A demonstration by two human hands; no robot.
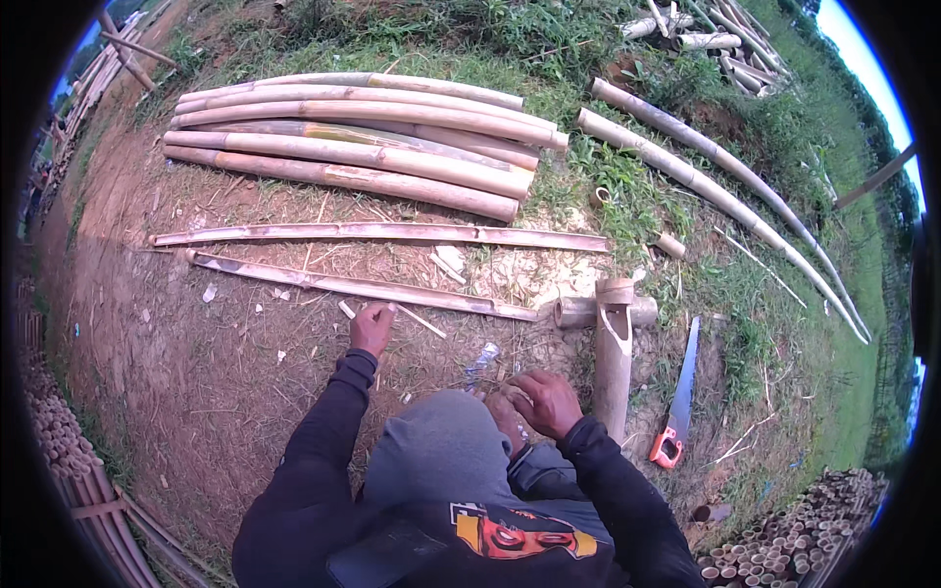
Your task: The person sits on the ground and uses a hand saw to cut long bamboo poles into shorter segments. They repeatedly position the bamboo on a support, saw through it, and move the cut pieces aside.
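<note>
My left hand (372,328) reaches low over the dirt, its fingers closed at the upper end of a thin pale bamboo strip (421,321). A short pale offcut (347,310) lies just left of those fingers. My right hand (549,404) is curled close to my body, against bare skin of my leg or foot; whatever its fingers hold, if anything, is hidden. Beyond my left hand lies a split bamboo half (363,285), with a longer split half (382,232) behind it. A clear crumpled plastic bottle (481,359) lies between my hands.
Right of my right hand, a notched bamboo post (613,372) lies across a short bamboo piece (574,313). A handsaw (680,397) with an orange handle lies farther right. Whole bamboo poles (363,147) are stacked at the back; two long poles (706,184) lie back right. Cut bamboo (784,539) is piled lower right.
</note>
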